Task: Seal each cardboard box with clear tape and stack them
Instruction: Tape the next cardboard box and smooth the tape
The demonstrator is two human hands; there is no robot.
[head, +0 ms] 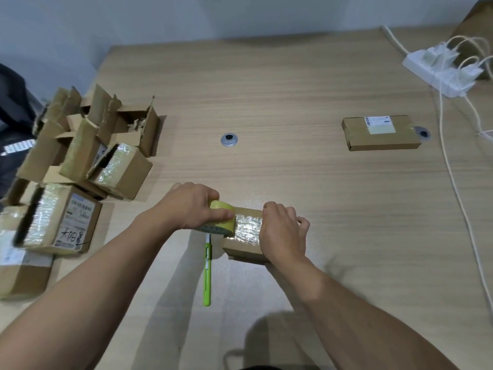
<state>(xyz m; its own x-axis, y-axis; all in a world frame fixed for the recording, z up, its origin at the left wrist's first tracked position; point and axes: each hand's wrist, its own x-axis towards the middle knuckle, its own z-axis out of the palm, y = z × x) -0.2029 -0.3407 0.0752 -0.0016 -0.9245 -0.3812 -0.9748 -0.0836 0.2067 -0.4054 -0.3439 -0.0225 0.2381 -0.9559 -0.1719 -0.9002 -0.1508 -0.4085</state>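
A small cardboard box (241, 249) lies on the wooden table (293, 89) in front of me, its top covered by a shiny strip of clear tape (248, 226). My left hand (192, 206) grips a yellowish tape roll (221, 220) at the box's left end. My right hand (284, 233) presses down on the box's right end over the tape, fingers curled over the far edge. A flat sealed box (380, 133) with a white label lies alone at the right.
A pile of cardboard boxes (66, 169), some open and some taped, crowds the table's left edge. A green utility knife (207, 273) lies just left of the small box. A white power strip (442, 69) with cables sits at the far right. A metal grommet (229, 140) is mid-table.
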